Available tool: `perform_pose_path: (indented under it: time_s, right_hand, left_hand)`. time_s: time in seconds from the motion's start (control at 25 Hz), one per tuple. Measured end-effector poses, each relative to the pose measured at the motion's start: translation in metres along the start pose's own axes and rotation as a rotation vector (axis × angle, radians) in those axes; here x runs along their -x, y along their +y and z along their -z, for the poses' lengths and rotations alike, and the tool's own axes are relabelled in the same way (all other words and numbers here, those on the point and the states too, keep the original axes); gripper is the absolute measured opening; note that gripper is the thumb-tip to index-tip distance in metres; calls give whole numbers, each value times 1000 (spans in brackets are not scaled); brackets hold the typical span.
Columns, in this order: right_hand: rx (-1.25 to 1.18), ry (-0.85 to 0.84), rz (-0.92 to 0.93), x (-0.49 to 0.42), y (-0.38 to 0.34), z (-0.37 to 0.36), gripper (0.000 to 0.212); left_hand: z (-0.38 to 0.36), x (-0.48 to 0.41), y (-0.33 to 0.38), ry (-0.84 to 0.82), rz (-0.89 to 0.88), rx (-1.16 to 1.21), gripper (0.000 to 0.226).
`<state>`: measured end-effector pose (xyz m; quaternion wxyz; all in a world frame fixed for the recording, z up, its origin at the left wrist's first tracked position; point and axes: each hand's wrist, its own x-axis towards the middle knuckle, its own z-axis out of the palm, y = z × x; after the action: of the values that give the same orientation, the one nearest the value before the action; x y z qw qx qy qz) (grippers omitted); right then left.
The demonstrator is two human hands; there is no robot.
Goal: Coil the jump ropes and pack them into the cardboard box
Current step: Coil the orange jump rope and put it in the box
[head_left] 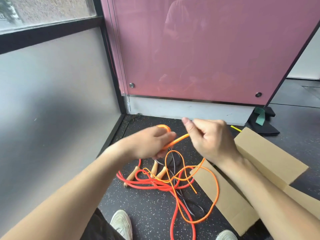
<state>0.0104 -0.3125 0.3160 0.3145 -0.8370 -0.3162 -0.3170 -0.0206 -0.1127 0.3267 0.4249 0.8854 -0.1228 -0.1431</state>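
I have both hands up in front of me, above the speckled dark floor (147, 201), working the orange jump rope (178, 139). My left hand (149, 144) is closed around the start of the coil, a small orange loop poking out above its knuckles, and my right hand (211, 137) is pinched on the same rope just beside it, so a short taut run of cord bridges the two, rising slightly from left to right. Below the hands the slack drops to the floor in a big loose loop that sweeps out to the right across the flap of the cardboard box (270, 153) (the box lies open to my right, nearer my right arm). The slack therefore lies below and right of the coil, and I judge the next wrap has to be fed by the right hand toward the left. On the floor beneath, the red rope (174, 212), a black rope (194, 207) and several wooden handles (132, 175) are tangled together with the orange slack, which may snag as I pull.
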Motion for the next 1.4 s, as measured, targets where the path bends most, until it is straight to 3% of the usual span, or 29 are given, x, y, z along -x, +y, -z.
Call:
perform_pose_path:
  time_s: [0.12,0.24,0.32,0.44,0.56,0.64,0.68,0.76,0.84,0.88,0.96,1.04,1.24,1.32,1.4]
  right_hand:
    - [-70,154,-114,-3,8,4,55]
    - [-287,82,-504,-4,5,-6,68]
    - [-295,-140,-616,-1,-2,-18,76]
    - [-352,-448,-491,17,-21,-38,75]
    - [-411,-541,-389,23,-34,-41,59]
    - [-406,-556,-302,16,-36,-29,54]
    - [-403,-578,-259,13,-36,-25,53]
    - [-354,-627,-136,12,-38,-19,51]
    - [-202,-530,58,17,-40,-17,46]
    - [-127,-430,139,18,-37,-14,43]
    - [-75,-214,134,11,-17,1,41]
    - [-63,-54,53,1,4,19,46]
    - [-174,56,-32,0,11,22,60]
    - [-283,46,-184,3,6,10,64]
    - [-410,-75,-373,10,-5,-11,57]
  left_hand:
    - [-32,2,23,-222,-45,550,44]
    - [-36,5,45,-278,-200,1067,35]
    - [-27,3,48,-134,-308,1269,32]
    - [-7,-4,48,239,-402,1396,35]
    - [15,-16,31,642,-424,1264,37]
    - [27,-25,9,809,-390,1057,36]
    - [32,-27,-4,881,-329,866,39]
    - [28,-25,-16,948,-216,234,49]
    - [14,-21,-18,705,-217,-228,50]
    - [9,-18,-16,532,-177,-235,50]
    - [3,-13,-9,224,-94,54,49]
    - [-1,-8,0,24,-63,360,46]
    - [-22,8,29,-414,-149,880,40]
    - [-21,11,34,-470,-306,1134,27]
    - [-20,7,36,-352,-445,1263,16]
